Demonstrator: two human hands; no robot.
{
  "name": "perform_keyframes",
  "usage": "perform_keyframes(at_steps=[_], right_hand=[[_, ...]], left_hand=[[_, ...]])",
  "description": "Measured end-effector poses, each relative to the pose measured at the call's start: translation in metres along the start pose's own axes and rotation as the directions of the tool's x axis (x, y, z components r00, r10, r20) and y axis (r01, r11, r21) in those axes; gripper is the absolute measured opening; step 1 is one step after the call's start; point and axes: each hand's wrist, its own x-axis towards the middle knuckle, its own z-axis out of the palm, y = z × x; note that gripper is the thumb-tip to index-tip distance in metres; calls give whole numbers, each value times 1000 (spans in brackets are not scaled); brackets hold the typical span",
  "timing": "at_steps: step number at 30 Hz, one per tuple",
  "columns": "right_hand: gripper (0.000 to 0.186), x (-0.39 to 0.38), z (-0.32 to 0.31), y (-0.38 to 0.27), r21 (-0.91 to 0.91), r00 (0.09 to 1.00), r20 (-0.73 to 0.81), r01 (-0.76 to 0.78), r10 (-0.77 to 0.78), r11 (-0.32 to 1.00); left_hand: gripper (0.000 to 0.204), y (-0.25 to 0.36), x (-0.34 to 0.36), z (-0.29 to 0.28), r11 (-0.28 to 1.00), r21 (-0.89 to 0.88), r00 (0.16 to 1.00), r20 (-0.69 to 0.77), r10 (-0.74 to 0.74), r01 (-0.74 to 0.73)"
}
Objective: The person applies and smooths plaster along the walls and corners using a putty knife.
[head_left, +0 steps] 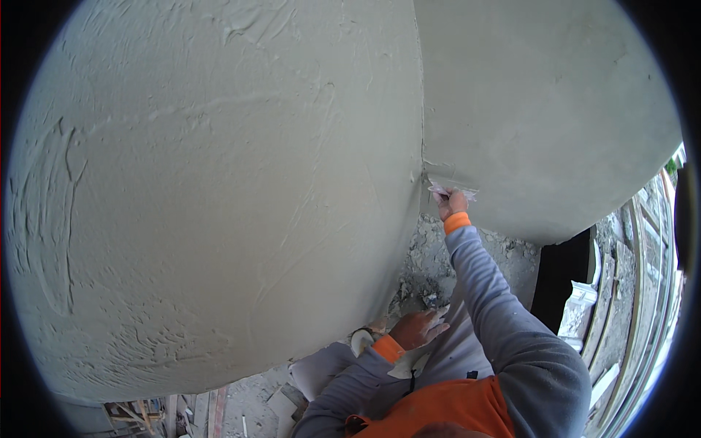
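My right hand point(450, 203) grips a flat metal trowel point(464, 191) against the right plastered wall point(548, 109), low by the vertical inside corner. My left hand point(420, 328) is lower, near my bent leg and the base of the left wall point(219, 190), its fingers apart with nothing visible in them. The left wall's grey coat carries ridges and streaks; the right wall looks smoother. A pale rounded object point(361, 343) sits beside my left wrist, too unclear to name.
Rubble and dust point(427, 255) cover the floor below the corner. At the right are a dark opening point(562, 266), wooden planks point(621, 292) and bright railings or edges beyond. Loose boards and debris point(212, 412) lie at the lower left.
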Motion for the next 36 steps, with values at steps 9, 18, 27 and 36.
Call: perform_keyframes(at_steps=[9, 18, 27, 36], right_hand=[[22, 30, 20, 14, 276, 998, 68, -26, 7, 961], [30, 12, 67, 1, 375, 989, 146, -40, -16, 926], [32, -24, 104, -24, 431, 972, 229, -51, -55, 901], [34, -62, 170, -68, 395, 948, 283, 26, -148, 918]], left_hand=[[46, 0, 0, 1, 998, -64, 1000, 6, -10, 10], [47, 11, 1, -11, 997, -39, 993, 106, -61, 65], [48, 13, -8, -11, 997, -81, 999, 52, 11, -6], [49, 13, -11, -6, 989, -92, 993, -27, 113, -115]])
